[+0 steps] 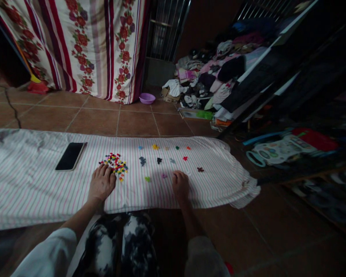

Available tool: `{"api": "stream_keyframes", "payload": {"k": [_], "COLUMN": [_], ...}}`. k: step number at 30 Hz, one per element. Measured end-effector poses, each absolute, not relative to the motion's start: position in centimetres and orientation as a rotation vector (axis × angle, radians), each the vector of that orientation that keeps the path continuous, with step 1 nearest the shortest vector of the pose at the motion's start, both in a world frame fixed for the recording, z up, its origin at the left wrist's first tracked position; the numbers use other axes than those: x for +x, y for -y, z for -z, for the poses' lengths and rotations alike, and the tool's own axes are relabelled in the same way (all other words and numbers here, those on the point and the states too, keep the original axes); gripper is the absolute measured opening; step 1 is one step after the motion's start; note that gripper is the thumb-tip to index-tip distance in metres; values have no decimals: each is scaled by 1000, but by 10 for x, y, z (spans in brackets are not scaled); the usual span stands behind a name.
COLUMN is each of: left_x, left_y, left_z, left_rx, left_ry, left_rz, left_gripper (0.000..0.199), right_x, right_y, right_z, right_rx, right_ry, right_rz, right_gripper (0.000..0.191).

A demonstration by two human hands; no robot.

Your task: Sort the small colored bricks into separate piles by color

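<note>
My left hand (102,182) rests palm down at the near edge of a mixed pile of small colored pieces (115,159), its fingers stretched over them. Curled fingers on my right hand (181,185) touch the striped cloth beside a few white pieces (189,174); whatever they may pinch is hidden. Between the hands lie small single-color groups: lime green (147,179), pink-purple (164,176), dark grey (142,161), black (159,160) and light grey (172,161). Red (185,158) and brown (200,169) groups sit farther right. A back row includes blue (140,147) and yellow (155,147).
A phone (70,156) lies on the striped cloth (31,181) left of the pile. Beyond are a floral curtain (98,46), a purple basin (147,99) and a heap of clothes (207,77). A dark rack (276,86) stands at the right.
</note>
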State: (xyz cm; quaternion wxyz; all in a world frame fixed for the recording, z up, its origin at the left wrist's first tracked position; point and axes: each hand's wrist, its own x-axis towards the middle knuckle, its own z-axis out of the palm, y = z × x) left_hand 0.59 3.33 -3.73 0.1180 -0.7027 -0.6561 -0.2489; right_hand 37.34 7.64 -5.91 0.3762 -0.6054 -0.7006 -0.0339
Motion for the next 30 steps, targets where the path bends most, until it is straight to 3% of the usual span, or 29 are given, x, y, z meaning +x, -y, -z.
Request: {"api": "stream_keyframes", "payload": {"k": [30], "left_x": [7], "left_y": [-34], "left_z": [38], "left_rx": [-2021], "left_ry": [1955], "left_rz": [726], "left_gripper": [33], "right_x": [374], "right_y": [-74], "right_z": [58], "right_rx": [-1533], "right_ry": [1862], "right_rz": [54], "right_gripper": [32]}}
